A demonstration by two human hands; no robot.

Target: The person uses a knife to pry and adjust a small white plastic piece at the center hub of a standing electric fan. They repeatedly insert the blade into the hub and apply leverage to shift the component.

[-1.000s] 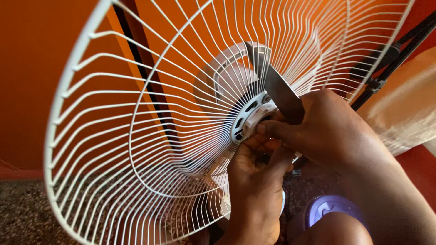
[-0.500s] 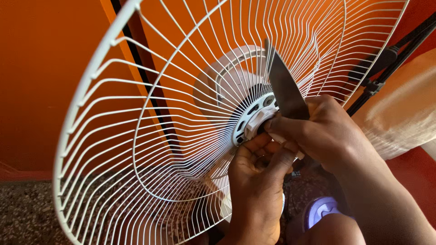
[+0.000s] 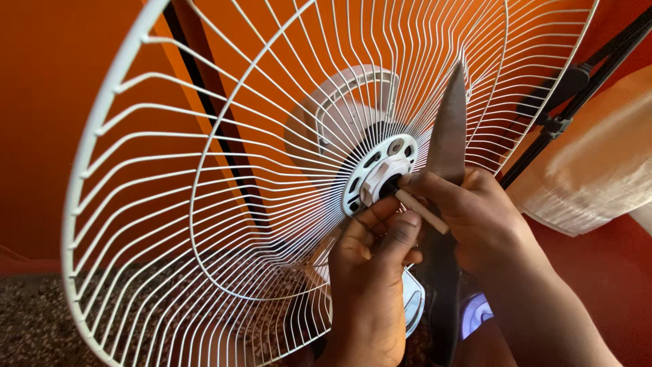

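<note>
A white wire fan guard (image 3: 204, 204) fills the view, tilted toward me, with a white plastic hub (image 3: 380, 175) at its centre. My right hand (image 3: 482, 217) grips a long knife (image 3: 449, 129) with the blade pointing up beside the hub. A thin pale stick (image 3: 422, 211) slants from the hub opening down toward my right palm. My left hand (image 3: 372, 272) comes up from below. Its curled fingers and thumb close around the stick just under the hub, and my right forefinger lies over the stick's upper end.
An orange wall (image 3: 61, 102) stands behind the guard, with a dark vertical strip (image 3: 204, 102) on it. A black folding stand (image 3: 577, 81) and a pale cloth bundle (image 3: 598, 163) are at the right. Speckled floor (image 3: 27, 319) shows at lower left, and the fan's white base (image 3: 413, 306) sits below my hands.
The knife blade has swung from a slant to nearly upright. The view has moved closer to the hub, and the thin stick now shows between my hands.
</note>
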